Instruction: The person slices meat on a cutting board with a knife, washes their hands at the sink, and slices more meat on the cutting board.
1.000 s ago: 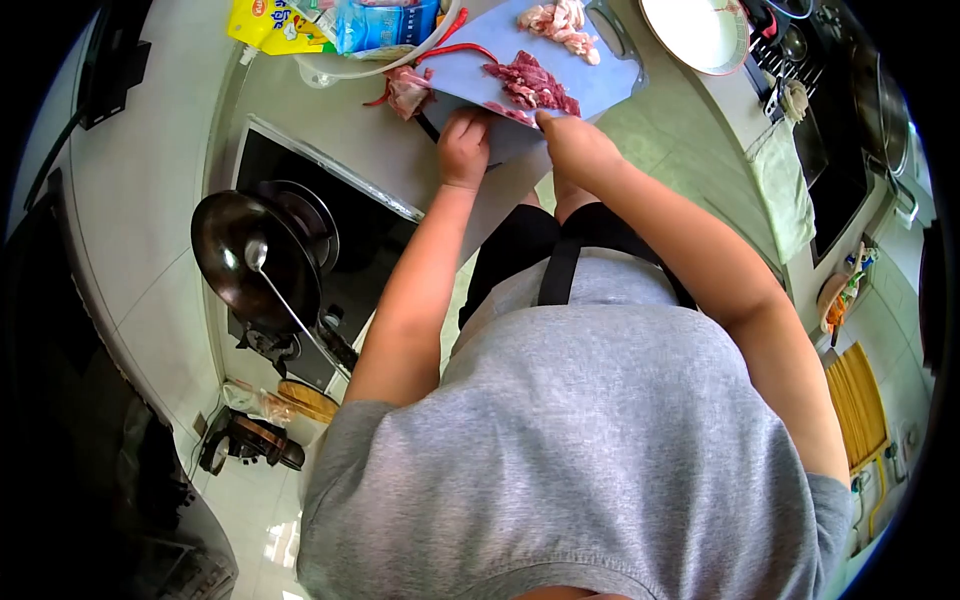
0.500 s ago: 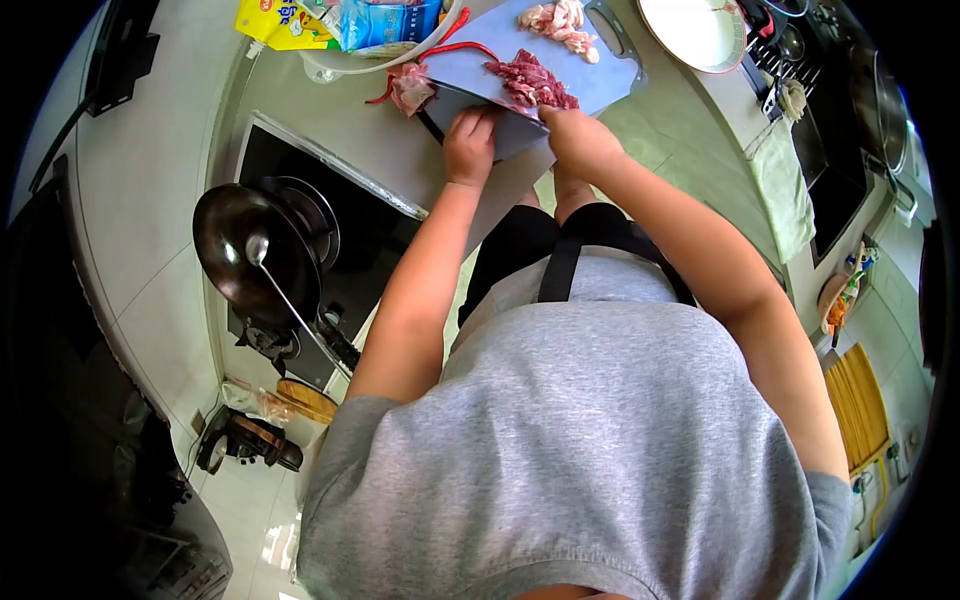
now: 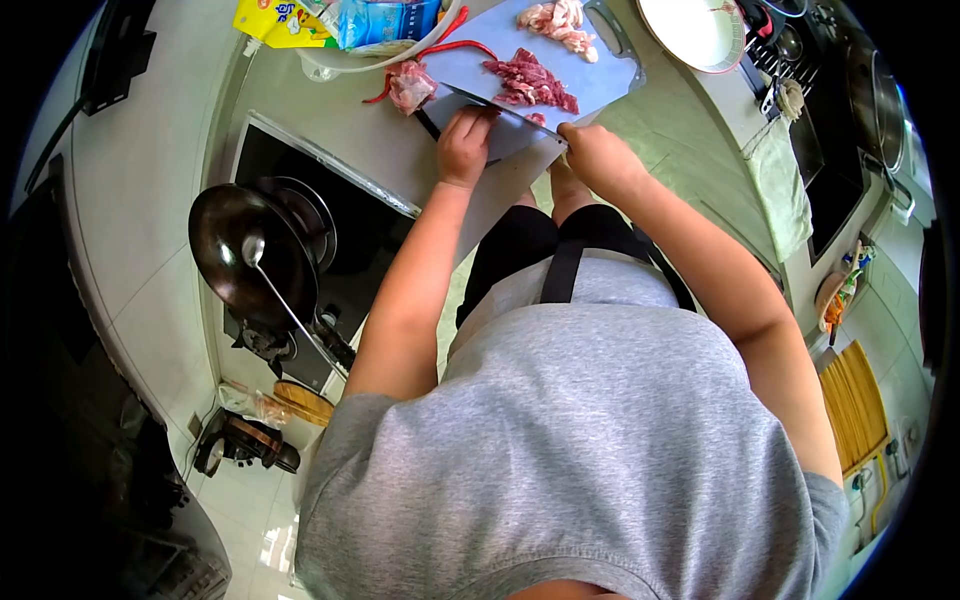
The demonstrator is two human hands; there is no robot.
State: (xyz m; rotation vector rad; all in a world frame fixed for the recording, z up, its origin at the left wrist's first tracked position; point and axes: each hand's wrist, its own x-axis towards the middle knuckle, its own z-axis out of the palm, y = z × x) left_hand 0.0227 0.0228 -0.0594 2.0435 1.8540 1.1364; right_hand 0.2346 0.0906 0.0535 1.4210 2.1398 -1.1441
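My right hand (image 3: 600, 158) is closed round the handle of a knife (image 3: 508, 112), whose blade points up and left across the near part of a pale blue cutting board (image 3: 618, 82). Close below the blade is my left hand (image 3: 466, 145), its fingers curled on the board; what lies under them is hidden. Dark red sliced meat (image 3: 530, 80) is heaped beyond the knife, with a small red piece near the blade. Paler pink meat (image 3: 562, 24) lies at the board's far end. Another chunk of meat (image 3: 411, 87) and red chillies (image 3: 458, 45) are at its left.
A wok (image 3: 225, 250) with a ladle (image 3: 254, 250) stands over the hob at the left. Yellow (image 3: 280, 25) and blue (image 3: 385, 22) packets are at the upper left. A white bowl (image 3: 692, 32) is at the upper right, and a cloth (image 3: 782, 190) hangs over the counter edge.
My right hand has moved right and slightly down with the knife, away from the dark red meat. The blade now shows more fully. My left hand has barely shifted.
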